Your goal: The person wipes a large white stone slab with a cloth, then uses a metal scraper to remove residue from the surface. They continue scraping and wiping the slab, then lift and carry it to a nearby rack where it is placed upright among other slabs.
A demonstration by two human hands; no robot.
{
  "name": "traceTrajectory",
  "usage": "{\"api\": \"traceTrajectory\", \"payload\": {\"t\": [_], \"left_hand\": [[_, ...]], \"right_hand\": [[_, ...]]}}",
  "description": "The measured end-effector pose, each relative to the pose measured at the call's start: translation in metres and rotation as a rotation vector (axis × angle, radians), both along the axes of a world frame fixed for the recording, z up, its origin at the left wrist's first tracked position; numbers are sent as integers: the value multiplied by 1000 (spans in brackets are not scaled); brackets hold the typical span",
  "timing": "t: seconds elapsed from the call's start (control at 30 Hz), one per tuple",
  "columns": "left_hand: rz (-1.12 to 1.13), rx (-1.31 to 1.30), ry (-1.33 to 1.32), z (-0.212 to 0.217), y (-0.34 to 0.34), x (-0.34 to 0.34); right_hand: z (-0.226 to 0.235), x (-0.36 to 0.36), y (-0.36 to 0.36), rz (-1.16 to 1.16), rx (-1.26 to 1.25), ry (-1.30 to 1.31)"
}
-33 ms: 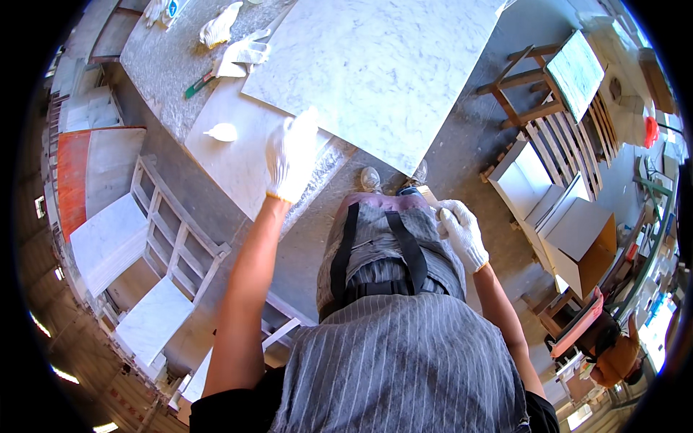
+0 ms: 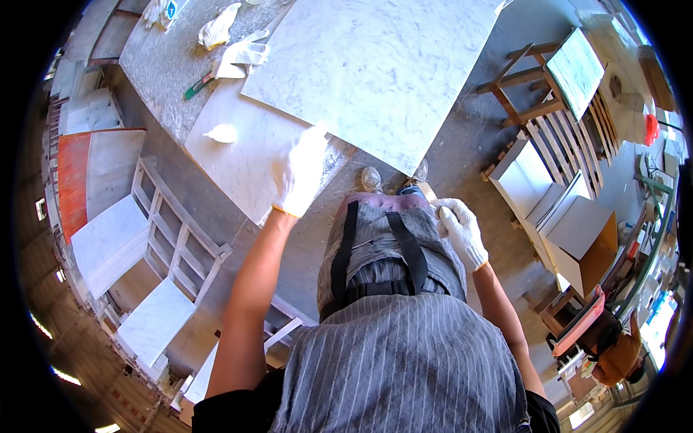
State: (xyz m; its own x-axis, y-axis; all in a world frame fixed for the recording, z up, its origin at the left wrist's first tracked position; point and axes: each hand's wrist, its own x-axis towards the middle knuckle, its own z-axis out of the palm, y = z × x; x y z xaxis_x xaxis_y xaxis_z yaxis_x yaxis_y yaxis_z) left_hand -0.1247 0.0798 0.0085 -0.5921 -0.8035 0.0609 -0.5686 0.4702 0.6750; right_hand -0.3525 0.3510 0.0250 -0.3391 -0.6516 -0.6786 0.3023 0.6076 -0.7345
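- The left hand (image 2: 299,172), in a white glove, lies flat with fingers spread on the corner of the lower marble slab (image 2: 245,155), just beside the near edge of the large marble slab (image 2: 375,72) stacked on top.
- The large slab lies tilted across the grey workbench (image 2: 155,68), covering most of it.
- The right hand (image 2: 462,232), also gloved, is curled loosely at the apron (image 2: 390,252) by the waist; whether it grips anything I cannot tell.
- Spare white gloves (image 2: 242,54) lie on the bench beyond the slab.
- A green pen (image 2: 196,86) lies near them.
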Motion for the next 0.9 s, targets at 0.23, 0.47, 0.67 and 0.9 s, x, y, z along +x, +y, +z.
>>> {"api": "traceTrajectory", "payload": {"t": [0.23,0.47,0.67,0.9], "left_hand": [[-295,-216,-245,6,55,-29],[-333,-431,-213,13,31,-79],[-400,-52,-37,10,-4,-56],[-130,-395,-386,5,-91,-17]], "right_hand": [[9,7,-16,-60,-46,-45],[13,3,-18,-67,-75,-57],[12,3,-13,-110,-67,-53],[4,2,-10,-88,-113,-19]]}}
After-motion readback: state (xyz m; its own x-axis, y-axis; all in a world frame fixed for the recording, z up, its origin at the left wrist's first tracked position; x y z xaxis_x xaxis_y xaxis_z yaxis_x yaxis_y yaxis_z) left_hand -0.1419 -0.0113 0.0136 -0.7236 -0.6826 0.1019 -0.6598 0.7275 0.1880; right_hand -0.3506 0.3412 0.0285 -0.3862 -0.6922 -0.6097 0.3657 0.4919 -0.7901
